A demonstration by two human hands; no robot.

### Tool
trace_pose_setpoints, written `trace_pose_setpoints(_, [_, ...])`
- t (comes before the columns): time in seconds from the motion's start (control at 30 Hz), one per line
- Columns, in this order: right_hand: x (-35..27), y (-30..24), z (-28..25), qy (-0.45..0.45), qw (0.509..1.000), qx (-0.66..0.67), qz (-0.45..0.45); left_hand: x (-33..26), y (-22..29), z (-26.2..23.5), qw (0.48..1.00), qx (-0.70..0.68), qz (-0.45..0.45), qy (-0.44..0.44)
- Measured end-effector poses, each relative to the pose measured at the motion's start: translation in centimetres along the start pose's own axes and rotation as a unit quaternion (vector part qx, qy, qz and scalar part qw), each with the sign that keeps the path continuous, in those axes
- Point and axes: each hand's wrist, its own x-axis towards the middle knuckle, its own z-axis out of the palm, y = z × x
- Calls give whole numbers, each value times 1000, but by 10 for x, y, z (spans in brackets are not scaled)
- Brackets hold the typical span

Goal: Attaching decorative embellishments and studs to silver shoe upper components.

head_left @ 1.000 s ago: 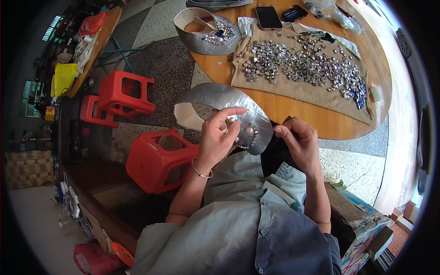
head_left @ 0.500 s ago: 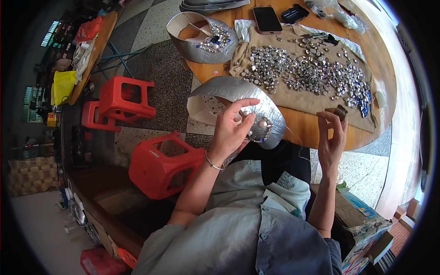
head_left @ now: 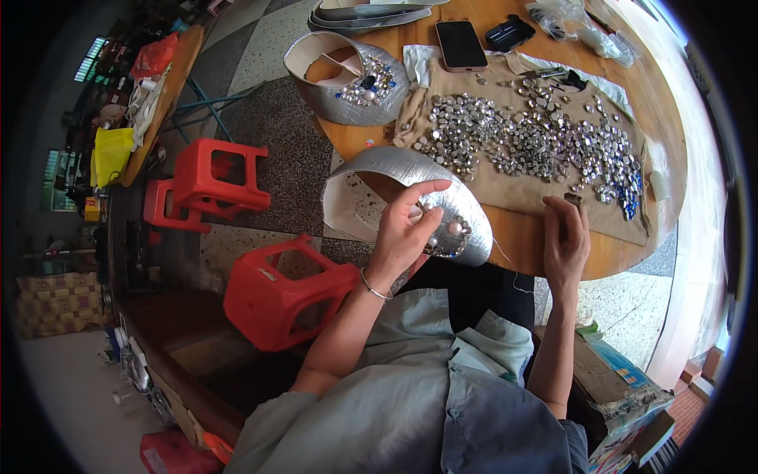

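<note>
My left hand (head_left: 401,237) is at a curved silver piece (head_left: 403,162) with a cream lining, over my lap at the table edge. Its index finger stretches across the silver face, its thumb lies near the stones, and other fingertips show beneath, gripping the piece. A cluster of pearls and stones (head_left: 454,229) decorates that face. My right hand (head_left: 567,241) is closed just off the table's front edge. A small dark brown object (head_left: 572,200) shows at its fingertips; whether held or worn, I cannot tell. A thin pale thread (head_left: 502,251) trails from the silver piece.
A brown cloth (head_left: 521,186) on the wooden table (head_left: 513,221) carries many loose clear and blue stones (head_left: 537,134). Behind are a second decorated silver piece (head_left: 347,103), stacked silver pieces (head_left: 379,17), a phone (head_left: 461,45) and a black case (head_left: 509,33). Red stools (head_left: 276,292) stand left.
My right hand has come slightly left and down, its fingers more curled. The left hand keeps its grip, and the silver piece sits slightly lower in view.
</note>
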Motion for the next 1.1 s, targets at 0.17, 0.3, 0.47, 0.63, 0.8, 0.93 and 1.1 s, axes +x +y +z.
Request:
trace_pose_setpoints(0.17, [3, 2, 4, 18, 998, 54, 1, 0, -5, -6, 1000, -8, 1, 19])
trace_pose_setpoints(0.3, [11, 5, 1, -9, 999, 41, 24, 6, -1, -8, 1000, -12, -1, 13])
trace_pose_setpoints(0.47, [9, 3, 2, -3, 1000, 11, 1, 5, -5, -9, 999, -29, -18, 16])
trace_pose_setpoints(0.63, [7, 2, 2, -5, 1000, 10, 19, 3, -6, -11, 999, -53, -14, 1])
trace_pose_setpoints(0.8, [5, 3, 3, 1, 997, -70, -33, 0, -7, -3, 998, -21, 65, 11])
trace_pose_setpoints(0.93, [8, 0, 4, 5, 997, -70, -46, -2, -9, -5, 998, -29, 61, 12])
trace_pose_setpoints(1.1, [8, 0, 2, -9, 996, -85, -37, 0, -4, -4, 997, -25, 77, -18])
